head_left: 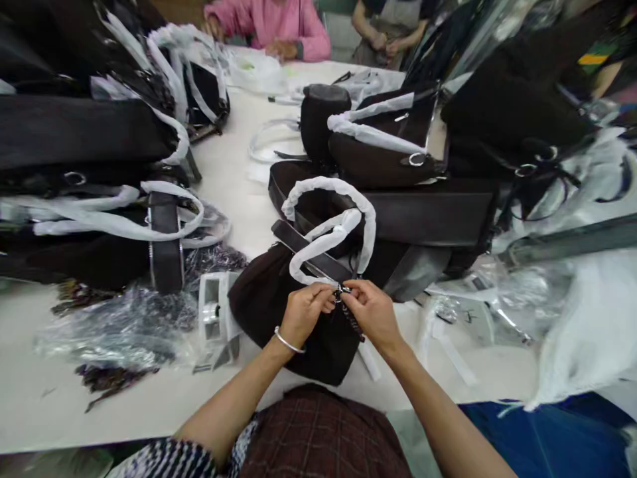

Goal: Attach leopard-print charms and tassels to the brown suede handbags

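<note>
A dark handbag (269, 299) lies on the table in front of me, its handles (369, 229) wrapped in white padding. At its edge my left hand (307, 311) and my right hand (373, 317) meet, fingertips pinched at a small metal clasp (339, 293). The left fingers come from one side of the clasp, the right thumb and finger from the other. Below it hangs a dark braided strand (354, 324), partly covered by the right hand. Whether the clasp is fastened to the bag I cannot make out.
More dark bags with wrapped handles crowd the left (84, 133) and the right (388, 149). Crumpled clear plastic (134, 325) and a white tape dispenser (213, 312) lie left of the bag. Two people are across the table, one with a pink sleeve (314, 36).
</note>
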`<state>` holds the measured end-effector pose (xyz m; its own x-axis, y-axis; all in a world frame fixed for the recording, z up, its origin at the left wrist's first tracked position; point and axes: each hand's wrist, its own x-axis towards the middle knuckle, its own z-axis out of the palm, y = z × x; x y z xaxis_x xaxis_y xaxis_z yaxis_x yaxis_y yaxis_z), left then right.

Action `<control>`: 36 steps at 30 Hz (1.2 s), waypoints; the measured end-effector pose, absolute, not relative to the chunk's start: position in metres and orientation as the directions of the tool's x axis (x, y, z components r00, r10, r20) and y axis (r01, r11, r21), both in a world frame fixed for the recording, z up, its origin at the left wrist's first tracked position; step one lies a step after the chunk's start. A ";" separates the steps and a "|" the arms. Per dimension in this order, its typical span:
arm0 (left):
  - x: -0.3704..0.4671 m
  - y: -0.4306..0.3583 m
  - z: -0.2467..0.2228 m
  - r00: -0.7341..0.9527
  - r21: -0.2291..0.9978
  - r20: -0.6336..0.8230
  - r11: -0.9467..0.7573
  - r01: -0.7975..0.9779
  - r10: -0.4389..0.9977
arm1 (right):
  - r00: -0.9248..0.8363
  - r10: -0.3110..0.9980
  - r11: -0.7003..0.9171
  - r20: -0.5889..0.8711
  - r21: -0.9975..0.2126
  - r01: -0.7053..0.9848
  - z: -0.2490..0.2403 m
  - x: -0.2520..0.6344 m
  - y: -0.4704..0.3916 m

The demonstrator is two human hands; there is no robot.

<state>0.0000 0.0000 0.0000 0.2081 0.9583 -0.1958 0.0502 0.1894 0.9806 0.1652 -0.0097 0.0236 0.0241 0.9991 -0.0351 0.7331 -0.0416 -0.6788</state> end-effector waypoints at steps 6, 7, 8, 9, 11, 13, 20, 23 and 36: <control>0.001 0.006 -0.004 0.210 0.960 -0.113 0.052 0.277 0.971 | -0.188 0.906 -0.032 -0.379 -0.503 0.863 0.036 0.168 0.023; 0.001 0.007 -0.003 0.219 0.947 -0.079 0.005 0.323 0.973 | -0.210 0.885 -0.024 -0.415 -0.491 0.871 0.038 0.169 0.027; 0.000 0.007 -0.002 0.224 0.931 -0.042 -0.043 0.362 0.974 | -0.226 0.869 -0.019 -0.440 -0.487 0.873 0.039 0.170 0.031; 0.000 0.008 -0.001 0.227 0.913 -0.007 -0.086 0.399 0.974 | -0.236 0.857 -0.021 -0.458 -0.487 0.873 0.039 0.171 0.034; -0.001 0.009 0.000 0.234 0.863 0.043 -0.154 0.481 0.971 | -0.236 0.845 -0.037 -0.479 -0.493 0.869 0.039 0.172 0.036; -0.001 0.010 0.000 0.271 0.796 0.049 -0.202 0.570 0.961 | -0.220 0.853 -0.056 -0.472 -0.503 0.863 0.038 0.172 0.035; 0.000 0.014 -0.007 0.415 0.662 0.007 -0.315 0.680 0.910 | -0.177 0.875 -0.125 -0.450 -0.565 0.816 0.036 0.172 0.029; 0.003 0.014 -0.011 0.410 0.658 0.022 -0.322 0.680 0.912 | -0.170 0.880 -0.134 -0.444 -0.573 0.809 0.034 0.174 0.029; -0.003 0.012 -0.022 0.450 0.681 0.042 -0.355 0.641 0.892 | -0.149 0.873 -0.194 -0.464 -0.611 0.768 0.026 0.176 0.027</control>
<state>-0.0033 0.0121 -0.0218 0.4498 0.8922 0.0417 0.6406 -0.3548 0.6810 0.1764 0.0275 0.0263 -0.1487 0.8731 -0.4642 0.7675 -0.1941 -0.6109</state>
